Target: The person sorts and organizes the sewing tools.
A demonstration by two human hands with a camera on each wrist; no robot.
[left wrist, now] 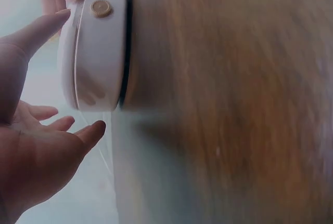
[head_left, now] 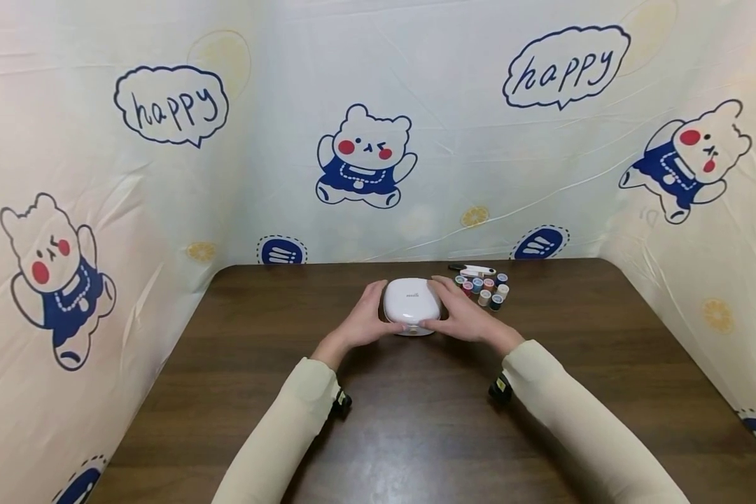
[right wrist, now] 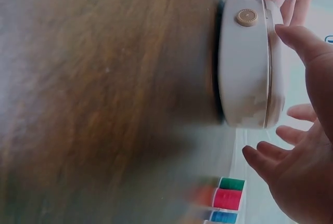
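White rounded case (head_left: 412,305) on dark wood-grain counter (head_left: 409,427), nearer the far edge than the close one. Sits flat on its base, lid (left wrist: 68,68) down over the body, thin seam running between; round gold-toned knob (right wrist: 247,17) on the front wall. At the case's left side, left grip (head_left: 364,319): fingers extended and spread, thumb laid against the lid's front edge. In the left wrist view, nearest fingertip just beside the side wall, small gap visible. At the right side, right grip (head_left: 467,315): much the same, fingers long and loosely spread, thumb at the lid edge near the knob. Just beyond the right grip, a cluster of small thread spools (head_left: 484,298), upright: green, red, blue, orange, white and dark among the colours. Behind these, near the far edge, a slim black-and-white tool (head_left: 480,271), exact kind too small to tell. Pale sleeves (head_left: 290,413) on both arms, small black devices (head_left: 500,389) at the wrists. Around the counter, pale cloth (head_left: 453,154) printed with bears, citrus slices and "happy" bubbles.
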